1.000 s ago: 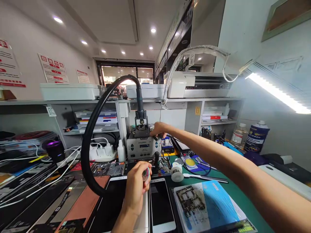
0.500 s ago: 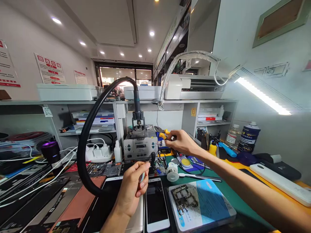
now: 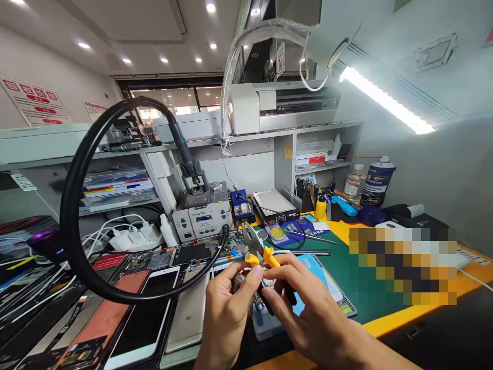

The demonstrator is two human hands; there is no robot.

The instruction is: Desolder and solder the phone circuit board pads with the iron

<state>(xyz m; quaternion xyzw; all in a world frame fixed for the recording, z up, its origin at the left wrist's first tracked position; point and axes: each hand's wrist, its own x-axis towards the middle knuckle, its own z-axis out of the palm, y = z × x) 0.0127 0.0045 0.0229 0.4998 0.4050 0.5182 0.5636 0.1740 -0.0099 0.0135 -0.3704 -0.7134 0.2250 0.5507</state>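
Bright yellow on the handles and gray on the head of the pliers [image 3: 253, 241], lower center. Glossy black along the looped hose [image 3: 70, 205], left. Salmon pink across a panel [image 3: 111, 303], lower left, with white bordering black on the phone [image 3: 142, 329] next to it. Deep green over the mat [image 3: 342, 262] and orange-yellow along the table edge [image 3: 385, 323], lower right. Red print on the white poster [image 3: 36, 103], upper left; dark blue with white lettering on the spray can [image 3: 378, 182], right.

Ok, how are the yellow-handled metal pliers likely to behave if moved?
The yellow-handled metal pliers are probably stiff and fairly heavy for their size, given the thick grey metal head. They may swing at the pivot, since their yellow grips stand apart.
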